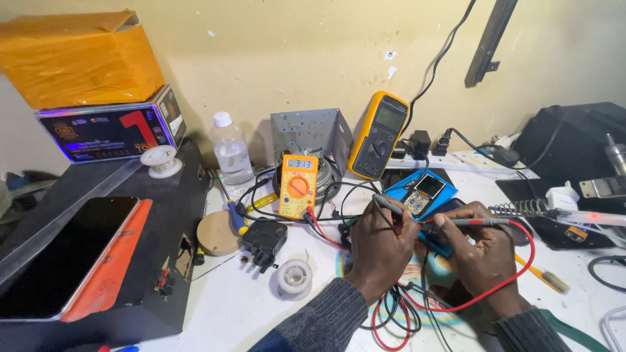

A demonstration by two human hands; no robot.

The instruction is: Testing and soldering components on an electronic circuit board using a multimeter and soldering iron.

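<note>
probing under way | left hand [380,242] pinching black probe [388,205], right hand [479,244] pinching red probe [473,222], near bench middle | orange multimeter [298,186] behind | next likely needs steady tips

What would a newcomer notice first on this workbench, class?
At centre, the left hand holds a black probe and the right hand a red probe, tips together. Behind them stands an orange meter, display lit; far left, an orange box.
</note>
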